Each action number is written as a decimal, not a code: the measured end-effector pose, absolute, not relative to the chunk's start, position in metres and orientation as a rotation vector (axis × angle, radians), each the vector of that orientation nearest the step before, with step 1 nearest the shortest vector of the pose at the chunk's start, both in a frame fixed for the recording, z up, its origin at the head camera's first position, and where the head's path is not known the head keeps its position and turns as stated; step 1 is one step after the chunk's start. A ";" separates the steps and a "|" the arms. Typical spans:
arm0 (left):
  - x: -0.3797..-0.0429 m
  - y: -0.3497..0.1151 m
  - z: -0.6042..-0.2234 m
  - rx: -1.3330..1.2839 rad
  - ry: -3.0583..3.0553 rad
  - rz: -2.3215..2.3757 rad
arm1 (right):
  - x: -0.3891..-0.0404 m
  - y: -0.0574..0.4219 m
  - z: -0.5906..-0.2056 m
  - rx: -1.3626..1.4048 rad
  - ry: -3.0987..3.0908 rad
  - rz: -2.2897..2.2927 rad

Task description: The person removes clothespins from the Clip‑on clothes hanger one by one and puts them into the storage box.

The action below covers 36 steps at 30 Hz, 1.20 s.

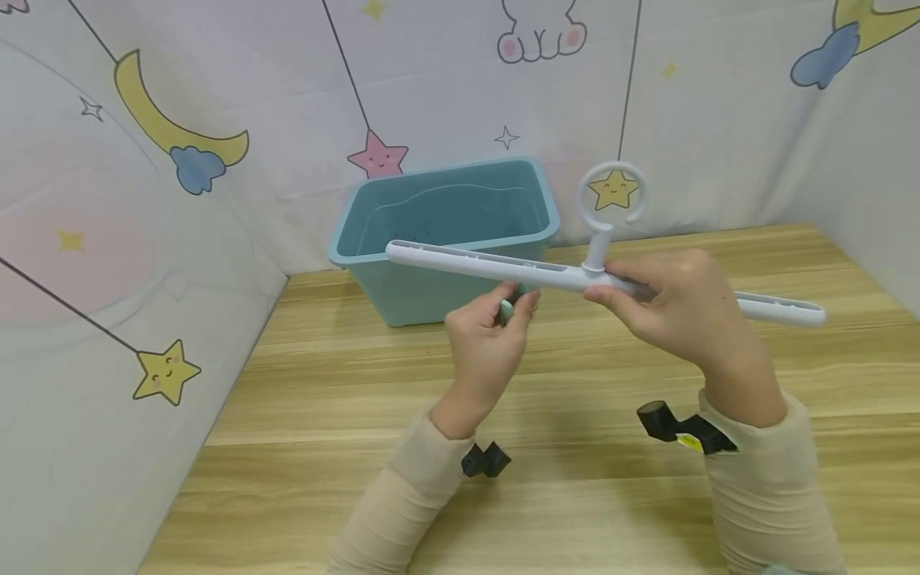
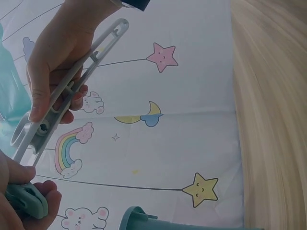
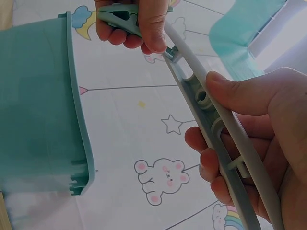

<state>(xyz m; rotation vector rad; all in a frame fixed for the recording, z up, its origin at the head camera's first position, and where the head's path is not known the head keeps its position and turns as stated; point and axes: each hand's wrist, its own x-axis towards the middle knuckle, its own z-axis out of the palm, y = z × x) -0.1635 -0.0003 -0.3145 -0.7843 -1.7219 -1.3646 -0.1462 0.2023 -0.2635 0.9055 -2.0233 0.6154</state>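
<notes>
A white plastic hanger bar, slotted along its length and topped with an open ring hook, is held up above the table. My right hand grips it just right of the hook, thumb on one side and fingers round the other in the right wrist view. Lower and to the left, my left hand pinches a green clothes peg between thumb and fingers. The peg's far end meets the bar's slot near the middle in the right wrist view. Part of the peg is hidden by the fingers.
Behind the hands a blue-green plastic bin stands on the wood-grain table, its open top facing up. White cloth walls printed with stars, moons and bears enclose the back and sides.
</notes>
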 end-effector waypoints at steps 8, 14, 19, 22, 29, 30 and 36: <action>-0.163 0.002 -0.316 -0.757 -1.710 -1.084 | -0.146 0.202 -0.264 0.897 -2.028 0.631; -0.165 0.004 -0.317 -0.733 -1.678 -0.907 | -0.146 0.203 -0.264 0.899 -2.029 0.638; -0.167 0.004 -0.317 -0.703 -1.643 -0.769 | -0.146 0.201 -0.264 0.905 -2.025 0.644; -0.169 0.003 -0.316 -0.690 -1.630 -0.723 | -0.146 0.200 -0.264 0.901 -2.034 0.636; -0.170 0.001 -0.316 -0.705 -1.639 -0.776 | -0.146 0.198 -0.265 0.874 -2.033 0.606; -0.170 0.001 -0.316 -0.709 -1.642 -0.794 | -0.146 0.197 -0.265 0.870 -2.032 0.600; -0.172 0.000 -0.315 -0.724 -1.647 -0.865 | -0.147 0.197 -0.265 0.851 -2.021 0.583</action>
